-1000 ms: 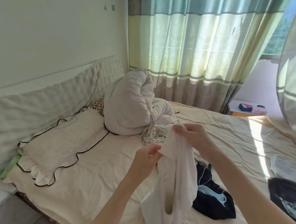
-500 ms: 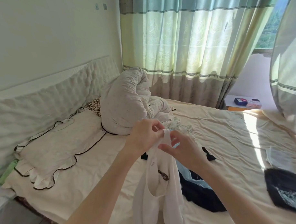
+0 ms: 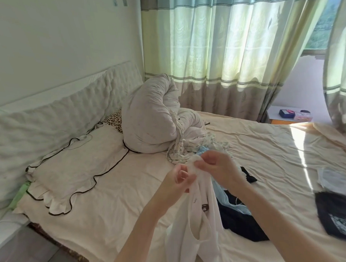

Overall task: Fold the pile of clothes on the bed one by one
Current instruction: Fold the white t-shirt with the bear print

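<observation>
Because the white top (image 3: 199, 224) hangs limp from its upper end, both hands sit close together at chest height over the bed (image 3: 116, 215), and that looks like a search for the shoulder seams so the garment can be spread flat. The left hand (image 3: 179, 178) pinches the bunched top edge with curled fingers, and the right hand (image 3: 218, 168) grips the same bunch just beside it, thumb over the cloth. The body of the top drops between the forearms, armholes open, its lower part out of view. I judge this to be an early step, with nothing of this piece folded yet.

Just behind the hanging top lies the pile of clothes (image 3: 238, 216), dark and pale blue pieces tumbled together on the cream sheet, touching one another. A separate dark garment with a pale print (image 3: 340, 221) lies flat near the right edge, well apart from the pile.

Farther off, a frilled pillow (image 3: 75, 169) rests by the padded headboard (image 3: 56, 123), a rolled quilt (image 3: 150, 120) stands beside it, and a leopard-print cushion (image 3: 115, 119) peeps between them. Beyond hang green striped curtains (image 3: 214, 43), sun falling across the sheet, and a small bedside stand (image 3: 285, 117) holds boxes
</observation>
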